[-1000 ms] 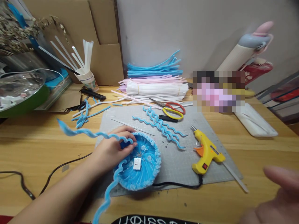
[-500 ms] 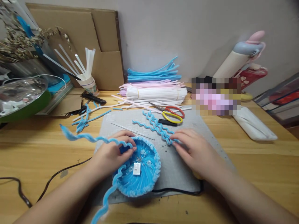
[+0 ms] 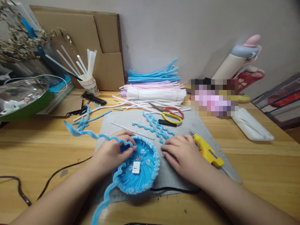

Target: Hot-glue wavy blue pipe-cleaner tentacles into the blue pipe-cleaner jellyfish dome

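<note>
My left hand point(image 3: 118, 150) is closed on the rim of a blue fuzzy pipe-cleaner bowl point(image 3: 146, 184), thumb inside and fingers behind. A small white box point(image 3: 136, 167) and clear blobs sit within the bowl. Two wavy blue pipe cleaners trail from its left side, one point(image 3: 93, 134) past my left fingers and the other point(image 3: 106, 197) towards me. My right hand point(image 3: 179, 154) rests low over the grey mat point(image 3: 164, 178), fingers loosely bent and nothing visible in them. Just beyond its fingertips lie several loose wavy blue pipe cleaners point(image 3: 156, 125). A yellow glue gun point(image 3: 207, 151) lies beside it.
Red-and-yellow scissors point(image 3: 172, 115) and a thin metal rod point(image 3: 131, 130) lie behind the bowl. Bundles of pipe cleaners point(image 3: 153, 93) line the wall. A cup of white sticks point(image 3: 89, 84) stands left; a white phone-like object point(image 3: 253, 125) lies right. A black cord point(image 3: 173, 189) crosses the mat.
My right hand has come away from the loose wavy pipe cleaners, moving left and towards me. The glue gun now shows behind it. My left hand keeps its grip on the bowl.
</note>
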### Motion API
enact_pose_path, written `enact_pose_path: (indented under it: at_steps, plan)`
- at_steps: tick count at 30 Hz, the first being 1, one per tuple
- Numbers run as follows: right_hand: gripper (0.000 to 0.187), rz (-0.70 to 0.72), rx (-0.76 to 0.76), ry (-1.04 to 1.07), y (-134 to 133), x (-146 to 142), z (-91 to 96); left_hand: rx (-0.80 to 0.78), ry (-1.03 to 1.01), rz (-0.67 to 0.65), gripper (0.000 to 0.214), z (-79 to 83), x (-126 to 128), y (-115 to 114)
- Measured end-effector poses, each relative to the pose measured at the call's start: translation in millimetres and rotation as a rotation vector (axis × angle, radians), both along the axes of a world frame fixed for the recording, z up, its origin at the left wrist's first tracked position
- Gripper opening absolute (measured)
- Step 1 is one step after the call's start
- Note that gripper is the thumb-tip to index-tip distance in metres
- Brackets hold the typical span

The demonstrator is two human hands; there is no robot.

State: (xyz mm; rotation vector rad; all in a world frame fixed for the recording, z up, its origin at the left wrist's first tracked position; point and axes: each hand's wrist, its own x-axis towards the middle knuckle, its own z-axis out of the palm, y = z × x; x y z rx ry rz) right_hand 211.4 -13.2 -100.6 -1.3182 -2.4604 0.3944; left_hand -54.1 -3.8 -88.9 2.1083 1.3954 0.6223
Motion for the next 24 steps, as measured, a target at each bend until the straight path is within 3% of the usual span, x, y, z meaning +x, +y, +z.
enact_pose_path:
  at_steps: [7, 24]
  plan:
    - [0.018, -0.056, 0.008, 0.26, 0.4, 2.8, 4.8, 0.003, 0.003, -0.005, 0.011, -1.5, -1.7, -2.2]
    - [0.017, -0.095, 0.049, 0.271, 2.6, 8.2, 6.7, 0.02, 0.002, 0.0, 0.011, 2.2, 3.0, -2.7]
